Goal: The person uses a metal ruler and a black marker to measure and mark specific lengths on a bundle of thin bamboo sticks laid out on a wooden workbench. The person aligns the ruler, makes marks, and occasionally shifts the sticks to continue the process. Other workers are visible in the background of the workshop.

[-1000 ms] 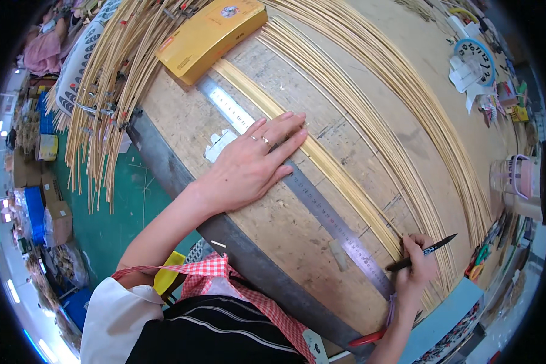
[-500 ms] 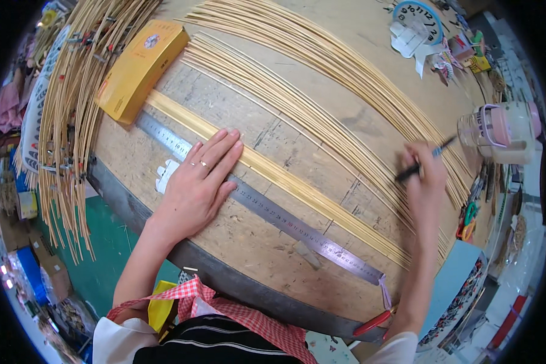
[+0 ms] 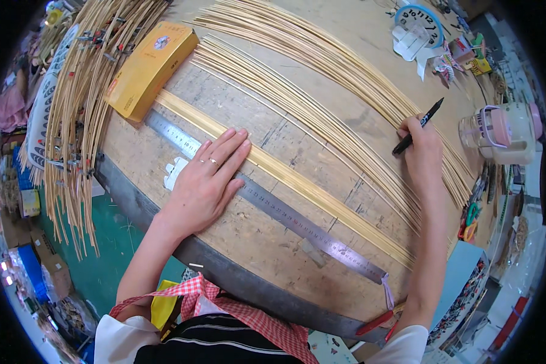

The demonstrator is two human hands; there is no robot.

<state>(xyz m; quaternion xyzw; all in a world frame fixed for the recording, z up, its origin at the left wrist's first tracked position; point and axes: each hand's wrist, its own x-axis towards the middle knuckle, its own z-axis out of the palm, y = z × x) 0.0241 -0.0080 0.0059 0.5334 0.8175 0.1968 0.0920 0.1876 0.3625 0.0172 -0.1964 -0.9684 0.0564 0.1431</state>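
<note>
My left hand (image 3: 207,188) lies flat with fingers stretched out, pressing on a narrow row of pale bamboo strips (image 3: 303,187) and the steel ruler (image 3: 297,223) beside them. Short dark marks show along the strips. In my right hand (image 3: 423,155) is a black marker pen (image 3: 432,111), held above the thin bamboo sticks (image 3: 370,159) on the right, apart from the strips under my left hand. A yellow box (image 3: 148,73) rests across the far left end of the strips. Next to my left wrist is a small white object (image 3: 173,173).
More thin sticks (image 3: 321,51) fan across the far side of the table. Clipped stick bundles (image 3: 82,121) hang over the left edge. A pink-lidded jar (image 3: 500,130), scissors (image 3: 469,221) and a blue round clock face (image 3: 420,27) lie to the right. Red-handled pliers (image 3: 376,323) sit at the near edge.
My right hand has lifted away from me with the marker, whose angle is now steeper. My left hand stays flat on the strips. The whole view has shifted slightly.
</note>
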